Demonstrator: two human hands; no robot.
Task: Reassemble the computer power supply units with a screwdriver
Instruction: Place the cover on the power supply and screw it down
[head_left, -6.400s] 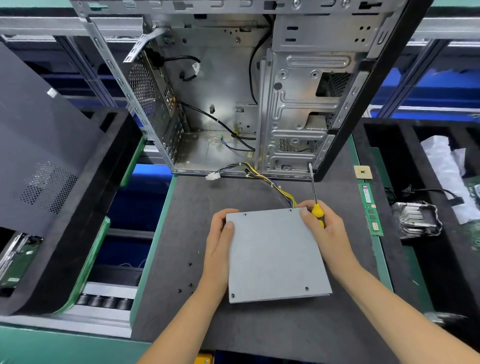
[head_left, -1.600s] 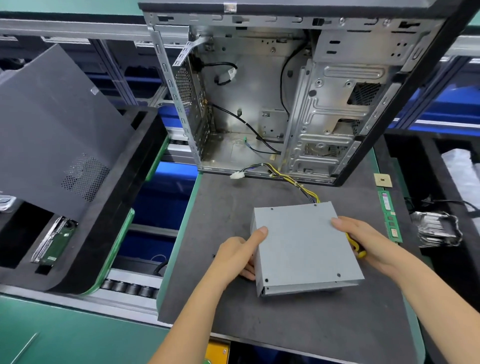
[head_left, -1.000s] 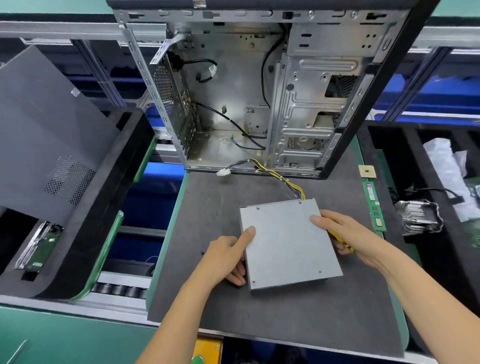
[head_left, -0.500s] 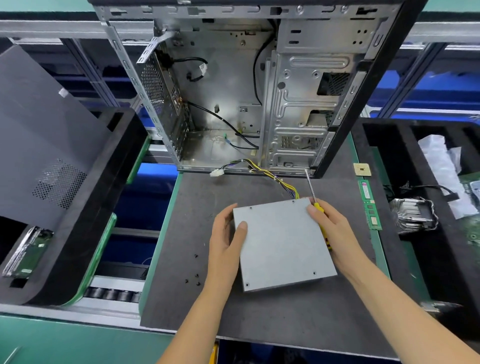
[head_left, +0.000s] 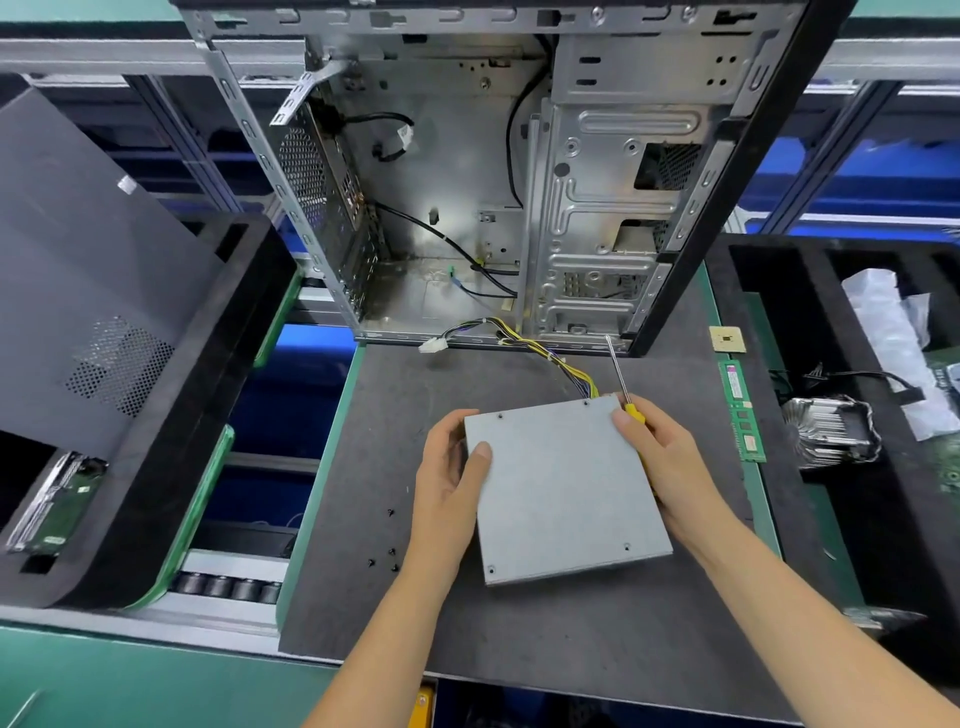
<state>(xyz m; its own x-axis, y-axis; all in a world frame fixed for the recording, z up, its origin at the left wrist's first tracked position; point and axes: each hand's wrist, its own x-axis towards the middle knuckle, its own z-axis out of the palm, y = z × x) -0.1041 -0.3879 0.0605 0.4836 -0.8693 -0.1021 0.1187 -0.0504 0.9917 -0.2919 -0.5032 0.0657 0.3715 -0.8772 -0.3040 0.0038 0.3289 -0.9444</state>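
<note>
1. Head view: the grey power supply unit (head_left: 563, 488) lies flat on the dark mat (head_left: 519, 639), just in front of the open computer case (head_left: 498, 171).
2. Your left hand (head_left: 449, 483) grips the unit's left edge, thumb on the top plate, the other fingers curled round the side.
3. Your right hand (head_left: 662, 462) grips the right edge, thumb tip on the far right corner; its fingers are wrapped under and mostly hidden.
4. That same hand holds the yellow-handled screwdriver (head_left: 623, 384), shaft pointing away from you toward the case.
5. The unit's yellow and black cable bundle (head_left: 524, 345) runs from its far edge to the case opening.
6. Several small black screws (head_left: 390, 551) lie on the mat left of the unit.
7. A green memory stick (head_left: 740, 410) lies near the mat's right edge.
</note>
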